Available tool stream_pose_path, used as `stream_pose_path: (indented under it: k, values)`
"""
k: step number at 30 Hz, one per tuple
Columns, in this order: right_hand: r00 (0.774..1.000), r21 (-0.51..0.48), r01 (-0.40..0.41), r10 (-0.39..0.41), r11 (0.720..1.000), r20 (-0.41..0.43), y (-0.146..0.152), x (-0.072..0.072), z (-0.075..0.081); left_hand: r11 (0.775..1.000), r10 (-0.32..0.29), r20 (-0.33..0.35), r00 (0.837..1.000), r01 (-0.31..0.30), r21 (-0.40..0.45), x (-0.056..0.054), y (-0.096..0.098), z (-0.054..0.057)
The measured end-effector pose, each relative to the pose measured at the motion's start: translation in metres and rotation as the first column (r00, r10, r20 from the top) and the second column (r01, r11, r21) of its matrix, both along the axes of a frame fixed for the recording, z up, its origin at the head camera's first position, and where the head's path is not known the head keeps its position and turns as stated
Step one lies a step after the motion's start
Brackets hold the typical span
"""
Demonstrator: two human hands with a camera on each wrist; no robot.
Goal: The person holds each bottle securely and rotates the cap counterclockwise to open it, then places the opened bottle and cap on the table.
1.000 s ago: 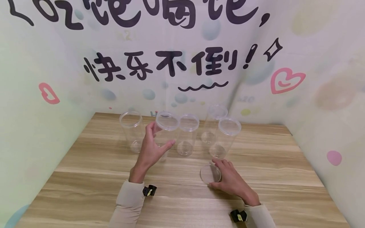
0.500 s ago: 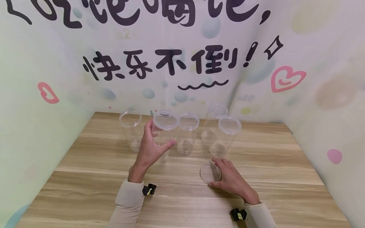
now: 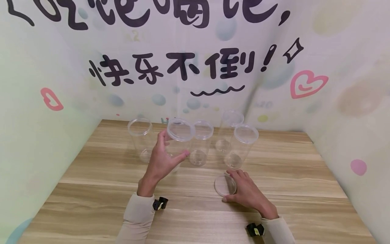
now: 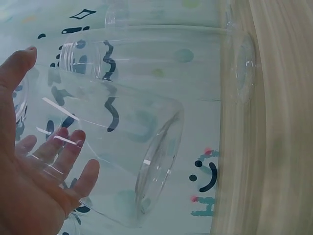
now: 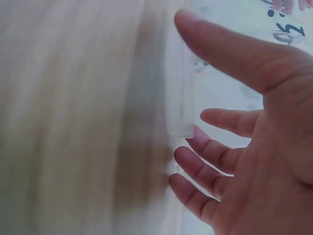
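Note:
My left hand [image 3: 159, 163] holds a clear plastic jar [image 3: 180, 144] around its side, fingers behind it and thumb at the near side. In the left wrist view the jar [image 4: 142, 127] hangs tilted, its base off the wooden table [image 4: 281, 147]. Low over the table to the right, my right hand [image 3: 247, 190] grips a clear round lid [image 3: 221, 185] by its edge, thumb at the near side and fingers at the far side. The lid's rim [image 5: 180, 93] appears edge-on in the right wrist view. Whether it touches the table I cannot tell.
Several more clear jars stand upright toward the back: one jar [image 3: 141, 139] left of the held one, another jar [image 3: 199, 147] just right of it, and two at the right, a front jar [image 3: 242, 149] and a rear jar [image 3: 223, 135]. A printed wall [image 3: 195, 78] closes off the back.
The held jar shifts slightly left, then back right, with its top tipping a little. My right hand and the lid stay in place.

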State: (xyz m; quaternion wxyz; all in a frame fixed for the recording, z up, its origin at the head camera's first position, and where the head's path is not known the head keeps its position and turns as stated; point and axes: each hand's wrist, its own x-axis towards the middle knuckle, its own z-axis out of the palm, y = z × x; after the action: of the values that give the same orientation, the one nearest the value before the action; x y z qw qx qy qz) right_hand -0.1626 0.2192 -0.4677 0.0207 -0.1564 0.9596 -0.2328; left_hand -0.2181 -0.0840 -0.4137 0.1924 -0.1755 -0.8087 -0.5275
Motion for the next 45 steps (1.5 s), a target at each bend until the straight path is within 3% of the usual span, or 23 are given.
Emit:
stream_pose_path:
  k: [6,13,17,22,26,30,36,45]
  values:
    - [1.000,-0.054,0.002,-0.001,0.999,0.016,0.000,0.002,0.024,0.998,-0.023,0.018,1.000,0.023,-0.051,0.004,0.001,0.006]
    - [0.985,-0.278,-0.039,-0.010,0.960,-0.171,-0.005,0.008,0.064,0.994,-0.063,-0.024,0.998,0.060,-0.091,0.013,0.002,0.015]
    - [0.955,-0.411,-0.070,-0.057,0.909,-0.290,-0.012,0.011,0.080,0.976,-0.132,-0.068,0.989,0.118,-0.183,0.019,0.003,0.020]
    - [0.924,-0.533,-0.188,-0.036,0.825,-0.382,-0.026,0.011,0.087,0.934,-0.233,-0.035,0.972,0.214,-0.286,0.024,0.007,0.025]
    - [0.925,-0.580,-0.263,0.030,0.771,-0.380,-0.037,0.011,0.089,0.893,-0.296,-0.041,0.954,0.261,-0.366,0.026,0.014,0.026]
    - [0.936,-0.625,-0.285,0.070,0.727,-0.345,-0.048,0.011,0.086,0.859,-0.305,-0.074,0.950,0.240,-0.453,0.025,0.019,0.023]
    - [0.953,-0.621,-0.216,0.025,0.754,-0.302,-0.058,0.013,0.082,0.836,-0.288,-0.079,0.954,0.210,-0.507,0.025,0.020,0.021]
    - [0.961,-0.599,-0.118,-0.061,0.792,-0.270,-0.062,0.018,0.077,0.799,-0.333,-0.106,0.937,0.220,-0.560,0.023,0.023,0.019]
